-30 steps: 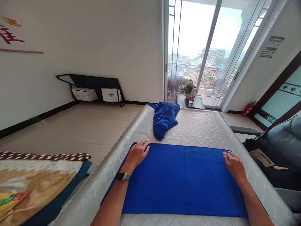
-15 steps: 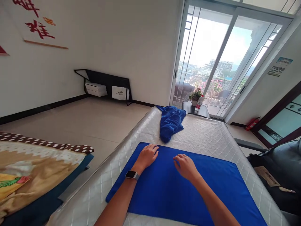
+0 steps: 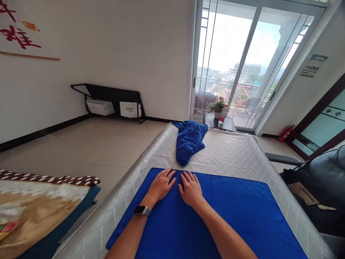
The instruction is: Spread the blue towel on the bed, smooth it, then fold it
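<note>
A smooth blue cloth lies spread out in front of me on a silver quilted mattress. My left hand, with a watch on its wrist, rests open on the cloth near its far left corner, fingers stretched out. Right beside it, my right hand lies palm down near the cloth's far edge, fingers extended and holding nothing. Beyond both hands sits a crumpled blue cloth on the mattress.
A patterned blanket lies at the lower left. Past the mattress stands a small black table with a potted plant and a bottle. A black leather seat is on the right. Glass sliding doors are behind.
My right hand has moved left, close to my left hand, and now lies flat on the cloth. The view has shifted slightly; the crumpled cloth looks unchanged.
</note>
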`<state>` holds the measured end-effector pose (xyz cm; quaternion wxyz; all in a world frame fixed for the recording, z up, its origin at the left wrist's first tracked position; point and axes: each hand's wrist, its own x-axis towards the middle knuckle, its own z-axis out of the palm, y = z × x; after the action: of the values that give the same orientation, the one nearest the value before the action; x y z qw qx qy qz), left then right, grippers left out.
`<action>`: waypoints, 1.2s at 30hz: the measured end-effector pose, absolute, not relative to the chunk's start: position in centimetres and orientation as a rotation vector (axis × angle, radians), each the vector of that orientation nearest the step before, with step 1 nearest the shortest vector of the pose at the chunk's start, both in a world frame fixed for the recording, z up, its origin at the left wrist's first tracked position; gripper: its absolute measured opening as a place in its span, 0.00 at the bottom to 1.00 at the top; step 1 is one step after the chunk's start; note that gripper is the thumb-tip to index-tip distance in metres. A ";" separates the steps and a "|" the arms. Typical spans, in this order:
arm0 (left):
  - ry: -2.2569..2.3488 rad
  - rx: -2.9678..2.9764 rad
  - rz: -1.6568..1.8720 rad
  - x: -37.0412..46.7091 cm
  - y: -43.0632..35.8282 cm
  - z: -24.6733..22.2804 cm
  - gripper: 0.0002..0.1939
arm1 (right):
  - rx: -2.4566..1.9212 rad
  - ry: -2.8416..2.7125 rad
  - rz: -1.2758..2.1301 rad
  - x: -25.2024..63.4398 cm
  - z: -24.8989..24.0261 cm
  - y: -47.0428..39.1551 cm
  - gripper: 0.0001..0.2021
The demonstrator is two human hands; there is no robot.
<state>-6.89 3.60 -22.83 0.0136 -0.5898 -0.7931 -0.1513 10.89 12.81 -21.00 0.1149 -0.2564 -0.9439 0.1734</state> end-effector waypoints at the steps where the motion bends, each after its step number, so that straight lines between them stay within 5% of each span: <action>1: -2.475 -1.834 -0.477 -6.9 3.6 -22.8 0.24 | -0.753 -2.771 0.513 11.0 -20.9 12.8 0.28; 13: -2.207 -1.940 -0.572 0.6 7.1 -19.7 0.24 | -1.018 -2.755 0.432 21.3 -19.5 17.5 0.30; 19: -2.084 -2.196 -0.517 9.4 12.6 -22.9 0.26 | -1.031 -2.825 0.424 22.5 -21.3 18.6 0.29; 36: -2.164 -2.064 -0.599 9.2 13.0 -25.9 0.31 | -1.053 -2.796 0.392 22.3 -22.7 18.7 0.30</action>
<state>9.17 13.00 -25.94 0.0456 -0.6760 -0.7089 -0.1961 22.33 18.65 -22.69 0.0642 -0.3488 -0.9259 0.1299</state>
